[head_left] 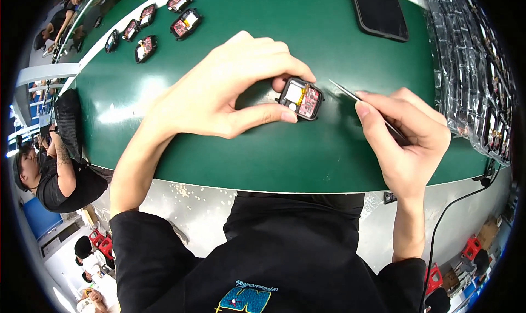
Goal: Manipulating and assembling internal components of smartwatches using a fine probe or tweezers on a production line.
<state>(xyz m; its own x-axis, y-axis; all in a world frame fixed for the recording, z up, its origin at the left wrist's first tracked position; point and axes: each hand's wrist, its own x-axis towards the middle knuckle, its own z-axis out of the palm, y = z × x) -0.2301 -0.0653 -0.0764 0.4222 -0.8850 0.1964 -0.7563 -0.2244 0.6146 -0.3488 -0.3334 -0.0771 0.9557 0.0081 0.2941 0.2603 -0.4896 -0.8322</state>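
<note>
My left hand (224, 91) grips an open smartwatch case (310, 101) by its left side, thumb at the lower edge and fingers at the upper. Inside the black square case show a red circuit board, a whitish block and a strip of yellow tape. Pinched in my right hand (408, 137) is a pair of thin metal tweezers (344, 90). Their tip points up and left, a short way off the right of the case and not touching it.
Several similar open watch cases (186, 24) lie at the table's far left. A black phone (379, 11) rests at the back right. Stacked clear plastic trays (466, 66) line the right edge of the green table (263, 165). A person (63, 170) sits at the left, beyond the table.
</note>
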